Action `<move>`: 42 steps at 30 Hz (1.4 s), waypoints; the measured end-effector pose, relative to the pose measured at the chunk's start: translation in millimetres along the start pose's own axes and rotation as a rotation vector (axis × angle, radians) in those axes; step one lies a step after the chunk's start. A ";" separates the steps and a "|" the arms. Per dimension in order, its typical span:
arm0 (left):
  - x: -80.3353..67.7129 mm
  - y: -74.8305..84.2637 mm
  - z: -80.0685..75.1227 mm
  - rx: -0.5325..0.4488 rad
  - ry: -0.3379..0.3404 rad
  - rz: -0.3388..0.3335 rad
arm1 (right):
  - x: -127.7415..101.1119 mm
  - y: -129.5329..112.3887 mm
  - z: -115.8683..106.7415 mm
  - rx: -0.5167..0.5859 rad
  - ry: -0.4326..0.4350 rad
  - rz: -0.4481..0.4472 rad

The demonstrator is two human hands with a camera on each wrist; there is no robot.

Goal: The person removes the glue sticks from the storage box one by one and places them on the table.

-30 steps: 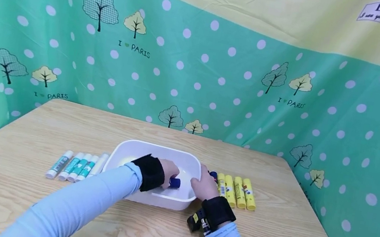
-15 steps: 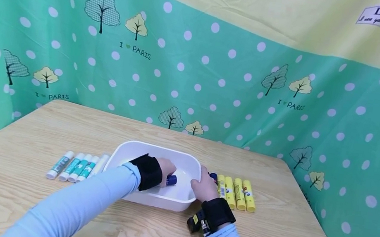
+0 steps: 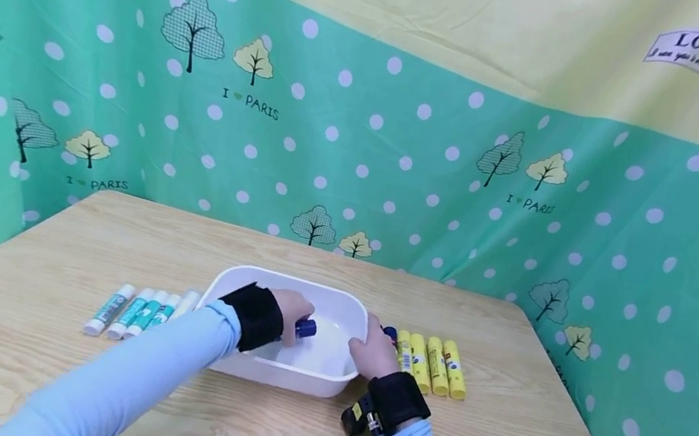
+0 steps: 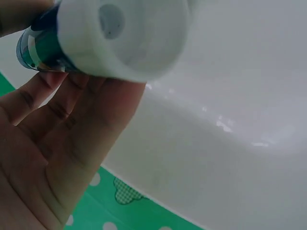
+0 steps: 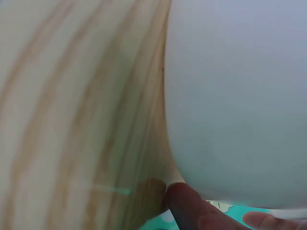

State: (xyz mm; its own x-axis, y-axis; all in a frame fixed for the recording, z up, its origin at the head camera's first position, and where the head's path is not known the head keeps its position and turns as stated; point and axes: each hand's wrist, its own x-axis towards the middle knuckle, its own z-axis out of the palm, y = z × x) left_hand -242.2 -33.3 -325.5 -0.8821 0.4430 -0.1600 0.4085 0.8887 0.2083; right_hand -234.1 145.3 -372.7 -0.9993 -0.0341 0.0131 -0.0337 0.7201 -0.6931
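Right hand: my right hand (image 3: 373,350) rests against the right wall of the white tub (image 3: 268,372), at about 3 o'clock of it, fingers loosely bent over the rim; whether they grip it I cannot tell.
Left hand: my left hand (image 3: 288,313) is inside the tub, fingers curled round a glue stick (image 3: 304,328) with a blue cap; the wrist view shows its white base (image 4: 122,36) close up against my fingers (image 4: 57,120).
Glue stick held: above the tub floor, near its middle, cap pointing to 3 o'clock.
Sorted left: four teal-and-white glue sticks (image 3: 133,308) lie side by side on the wooden table (image 3: 76,234), at 9 o'clock of the tub.
Sorted right: yellow glue sticks (image 3: 432,363) lie in a row at 3 o'clock, just beyond my right hand.
Progress: I judge both rows nearly built; the stick in my hand looks like the last in the tub, not yet laid down.
Far: green dotted cloth with trees (image 3: 335,138) at 12 o'clock.
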 end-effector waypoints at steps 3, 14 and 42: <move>-1.2 -11.9 -11.9 0.006 0.044 0.009 | 0.6 -0.1 0.0 -0.002 -0.010 0.003; -43.1 -68.8 -55.2 -0.134 0.242 -0.058 | -1.9 -3.5 -4.6 -0.016 -0.018 0.007; -135.7 -191.5 -10.6 -0.128 0.326 -0.470 | -2.6 -0.1 -4.2 -0.043 -0.051 0.008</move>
State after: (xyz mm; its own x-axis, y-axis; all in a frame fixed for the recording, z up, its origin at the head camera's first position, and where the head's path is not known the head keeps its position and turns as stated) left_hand -203.2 -264.9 -333.4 -0.9966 -0.0729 0.0374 -0.0581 0.9505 0.3054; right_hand -231.6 148.2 -369.7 -0.9976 -0.0626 -0.0293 -0.0276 0.7497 -0.6612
